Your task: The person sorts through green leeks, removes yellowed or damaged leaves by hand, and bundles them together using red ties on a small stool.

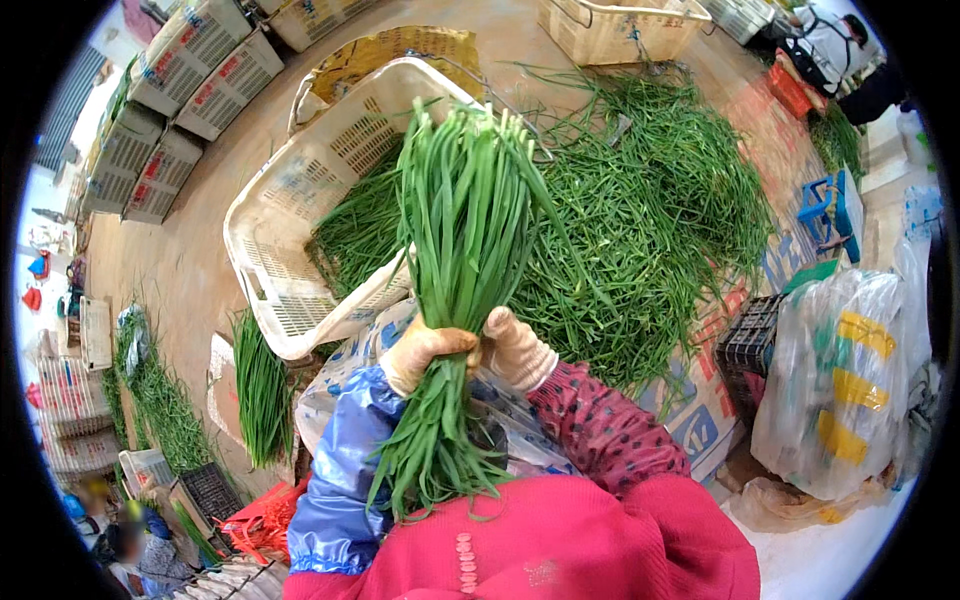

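Observation:
A thick bunch of long green chives (463,230) stands upright in front of me, its loose ends hanging down toward my red top. My left hand (425,350), in a pale glove with a blue plastic sleeve cover, is wrapped around the bunch at its waist. My right hand (517,348), also gloved, presses against the same spot from the right side. Behind the bunch a large loose heap of chives (650,220) covers the floor.
A white plastic crate (300,190) with chives in it lies tilted at the left. A bundled bunch (262,390) lies below it. Stacked crates (190,70) line the far left. A clear bag (840,380) and black crate (750,340) stand right. Another person (830,40) crouches top right.

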{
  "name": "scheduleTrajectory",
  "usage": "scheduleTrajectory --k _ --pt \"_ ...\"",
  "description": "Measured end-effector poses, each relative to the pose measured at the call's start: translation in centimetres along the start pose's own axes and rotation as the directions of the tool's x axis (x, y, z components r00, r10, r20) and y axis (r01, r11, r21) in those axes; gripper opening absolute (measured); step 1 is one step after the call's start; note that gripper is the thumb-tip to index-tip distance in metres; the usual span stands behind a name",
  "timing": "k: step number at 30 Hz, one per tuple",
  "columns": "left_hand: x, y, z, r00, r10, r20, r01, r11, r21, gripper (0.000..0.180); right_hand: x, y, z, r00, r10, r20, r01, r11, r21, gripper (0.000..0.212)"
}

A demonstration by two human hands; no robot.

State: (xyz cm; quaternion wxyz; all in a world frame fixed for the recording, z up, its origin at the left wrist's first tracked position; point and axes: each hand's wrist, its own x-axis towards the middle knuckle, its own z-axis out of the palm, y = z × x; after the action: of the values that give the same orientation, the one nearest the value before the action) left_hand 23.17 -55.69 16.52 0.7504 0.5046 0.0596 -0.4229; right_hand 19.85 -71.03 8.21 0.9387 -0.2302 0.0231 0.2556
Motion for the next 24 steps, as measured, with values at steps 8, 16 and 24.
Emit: scheduleTrajectory --k 8,16,24 --pt "-5.5 -2.8 -2.0 0.952 -0.296 0.073 0.276 0.939 0.207 0.03 2.5 -1.3 -6.6 0.926 -0.207 -0.317 0.265 0.953 0.15 0.078" --pt "-8.1 -3.3 -2.5 0.884 -0.456 0.1 0.434 0.881 0.187 0.034 2.8 -5.7 -10.3 0.668 -0.29 -0.685 0.283 0.951 -0.127 0.025" --pt "-10.1 -2.0 -1.8 0.766 -0.637 0.082 0.601 0.756 0.257 0.022 1.7 -5.7 -15.8 0.408 -0.4 -0.821 -0.007 0.897 -0.441 0.032"
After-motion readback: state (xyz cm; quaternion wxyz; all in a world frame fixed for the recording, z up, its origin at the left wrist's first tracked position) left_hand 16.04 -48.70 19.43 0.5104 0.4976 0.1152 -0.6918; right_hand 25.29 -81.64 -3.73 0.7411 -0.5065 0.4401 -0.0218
